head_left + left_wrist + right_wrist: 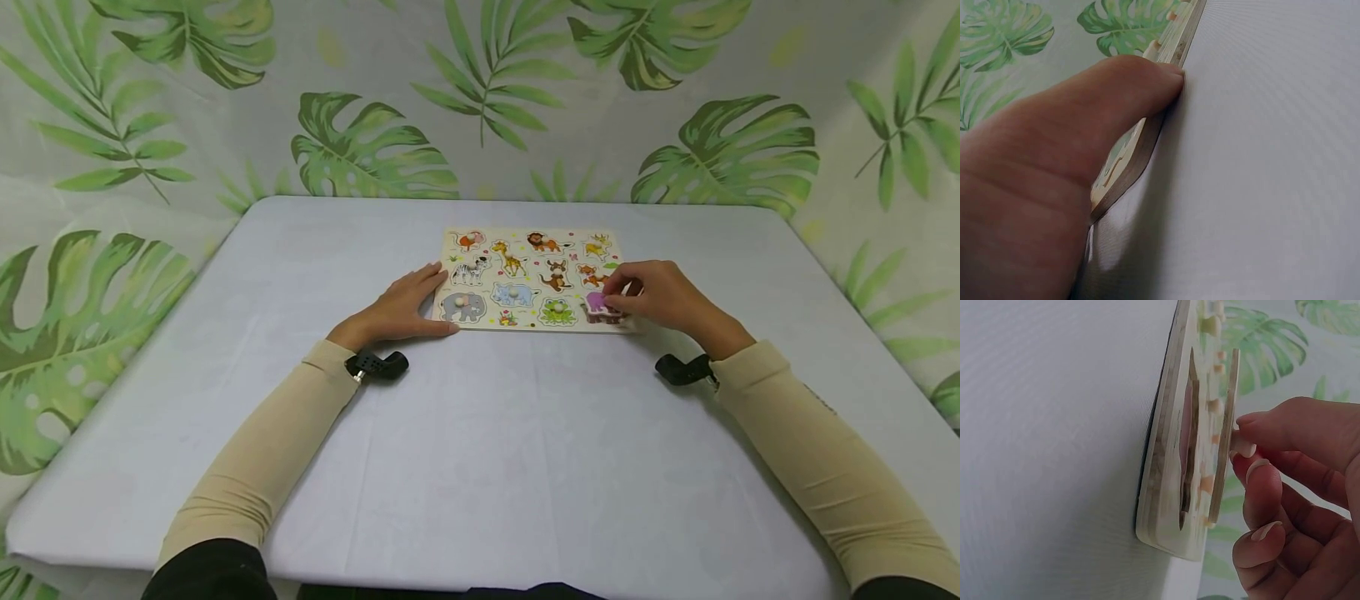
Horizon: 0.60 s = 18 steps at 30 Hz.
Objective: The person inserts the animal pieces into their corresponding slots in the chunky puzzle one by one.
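Note:
A wooden animal knob puzzle board [528,325] lies flat on the white-covered table. My left hand [401,307] rests at its left side, fingers extended along that edge and the thumb [1141,81] against the front edge. At the front right corner, my right hand [663,300] pinches a thin puzzle piece [1225,444] by its small pale knob [1244,445]. That piece is raised and apart from the board, beside a recess [1189,450] with a mauve and brown inside. In the head view the fingers partly cover the piece, and purple [596,302] shows there.
Other animal pieces sit in the board, among them an elephant [462,308], a frog [557,312], a blue hippo [513,294] and a zebra [470,271]. White cloth [480,467] covers the table. A leaf-patterned backdrop [525,100] hangs behind it.

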Tool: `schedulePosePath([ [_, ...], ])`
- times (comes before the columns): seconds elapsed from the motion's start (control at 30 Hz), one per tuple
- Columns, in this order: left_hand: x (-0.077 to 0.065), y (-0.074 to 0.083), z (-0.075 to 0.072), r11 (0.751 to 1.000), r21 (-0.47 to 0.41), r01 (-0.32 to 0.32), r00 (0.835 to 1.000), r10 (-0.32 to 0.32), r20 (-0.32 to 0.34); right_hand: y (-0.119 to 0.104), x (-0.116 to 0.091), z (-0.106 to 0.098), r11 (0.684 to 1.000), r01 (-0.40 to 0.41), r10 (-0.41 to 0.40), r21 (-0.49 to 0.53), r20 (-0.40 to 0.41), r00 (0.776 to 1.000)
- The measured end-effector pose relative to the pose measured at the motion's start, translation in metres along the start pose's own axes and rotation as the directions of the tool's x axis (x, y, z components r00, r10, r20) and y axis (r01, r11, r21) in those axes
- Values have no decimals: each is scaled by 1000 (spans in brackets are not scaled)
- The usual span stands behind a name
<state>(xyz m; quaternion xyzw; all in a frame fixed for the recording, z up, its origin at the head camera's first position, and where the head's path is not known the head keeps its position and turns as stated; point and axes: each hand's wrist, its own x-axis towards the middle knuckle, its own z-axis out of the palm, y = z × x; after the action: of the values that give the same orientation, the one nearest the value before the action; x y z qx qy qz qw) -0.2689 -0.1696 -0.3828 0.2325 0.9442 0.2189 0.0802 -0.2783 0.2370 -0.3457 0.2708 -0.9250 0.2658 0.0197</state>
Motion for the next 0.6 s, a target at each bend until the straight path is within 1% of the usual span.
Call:
schedulePosePath([
  [0.6,-1,0,0,1000,-1,10,1000,-10,5,4,1,2,1000,-11,11,-8,12,1000],
])
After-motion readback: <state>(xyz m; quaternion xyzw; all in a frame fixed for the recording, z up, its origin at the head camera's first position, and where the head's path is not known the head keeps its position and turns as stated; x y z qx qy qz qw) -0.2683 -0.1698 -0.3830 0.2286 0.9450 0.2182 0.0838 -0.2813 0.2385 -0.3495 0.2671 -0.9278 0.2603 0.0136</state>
